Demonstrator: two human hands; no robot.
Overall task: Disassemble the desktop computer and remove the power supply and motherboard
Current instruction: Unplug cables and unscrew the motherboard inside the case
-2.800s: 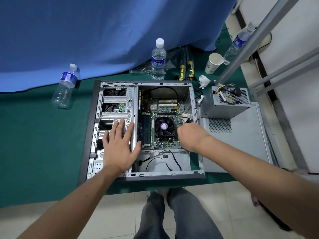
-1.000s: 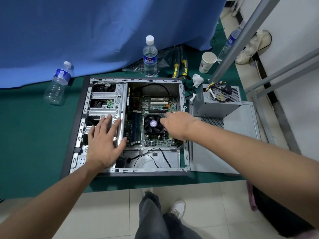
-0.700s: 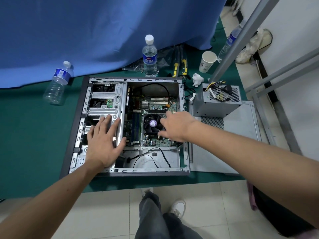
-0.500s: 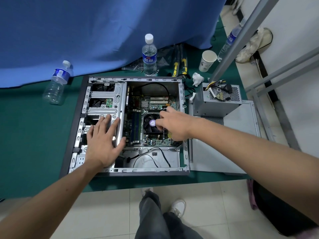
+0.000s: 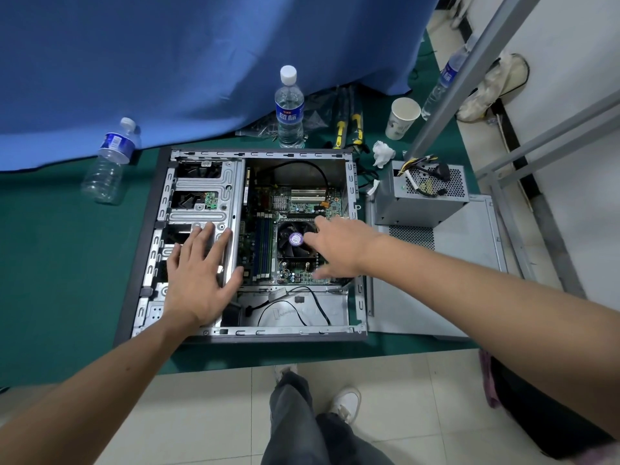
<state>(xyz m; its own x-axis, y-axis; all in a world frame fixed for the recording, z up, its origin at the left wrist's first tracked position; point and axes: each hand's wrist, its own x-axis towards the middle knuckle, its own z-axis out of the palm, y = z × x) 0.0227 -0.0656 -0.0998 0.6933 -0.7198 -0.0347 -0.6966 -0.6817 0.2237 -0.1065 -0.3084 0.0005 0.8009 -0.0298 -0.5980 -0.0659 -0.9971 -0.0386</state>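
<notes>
The open computer case [image 5: 188,330] lies on its side on the green table. The green motherboard [image 5: 265,243] with its black CPU fan [image 5: 295,239] sits inside. My left hand [image 5: 198,276] presses flat on the metal drive cage [image 5: 208,193], fingers straight. My right hand [image 5: 339,246] reaches over the right part of the motherboard with fingers spread beside the fan; whether it grips anything is hidden. The grey power supply [image 5: 419,203] with its cable bundle stands outside the case on the removed side panel [image 5: 469,280].
Two water bottles [image 5: 288,109] [image 5: 107,162] stand near the blue cloth. Yellow-handled tools [image 5: 349,125], a paper cup [image 5: 402,119] and a crumpled tissue [image 5: 382,152] lie behind the case. A metal frame [image 5: 469,75] rises at the right. My legs are below the table edge.
My right hand has shifted left from the case's right wall over the motherboard and spread its fingers by the fan. My left hand has stayed on the drive cage.
</notes>
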